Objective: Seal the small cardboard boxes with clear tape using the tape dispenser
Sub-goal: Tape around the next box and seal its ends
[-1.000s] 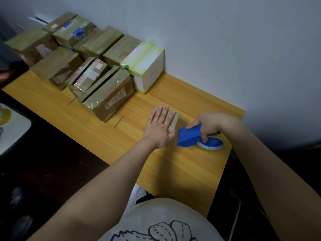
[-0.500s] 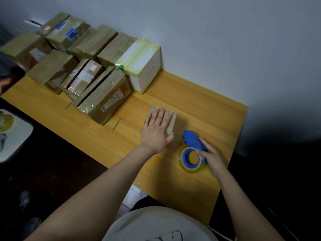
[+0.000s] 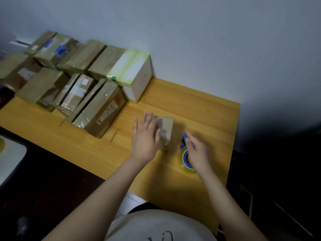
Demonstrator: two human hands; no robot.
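Yellow wood desk (image 3: 199, 105): light grain, set against the wall, near edge runs diagonally across the frame.
Wall (image 3: 208, 40): plain pale grey-blue, falls into shadow at right.
Floor (image 3: 43, 180): dark, left of the desk, detail lost.
White object (image 3: 10, 157): rounded, at left frame edge, off the desk; can't tell what it is.
Taped boxes (image 3: 97, 112): brown cardboard cluster on the desk's left half, glossy tape wrap, labels on some, packed touching, back row at the wall.
White box (image 3: 137, 79): right end of the cluster, yellow-green tint on top, touching the brown boxes.
Small cardboard box (image 3: 166, 126): on the desk centre-right, apart from the cluster, top flaps down, between the two grips.
Tape dispenser (image 3: 184, 137): blue, lying on the desk just right of the small cardboard box, clear roll at its near end, mostly hidden under the right grip.
Left grip (image 3: 145, 140): palm down, fingers straight and slightly spread, pointing away, over the left part of the small cardboard box. Flat, holding nothing. Motion blur, contact unclear.
Right grip (image 3: 197, 153): palm down over the tape dispenser, fingers straight, pointing far-left, not wrapped round it. Can't tell if touching.
Arms: both bare, reaching in from the bottom of the frame.
Shirt (image 3: 156, 226): white, black line print, bottom centre.
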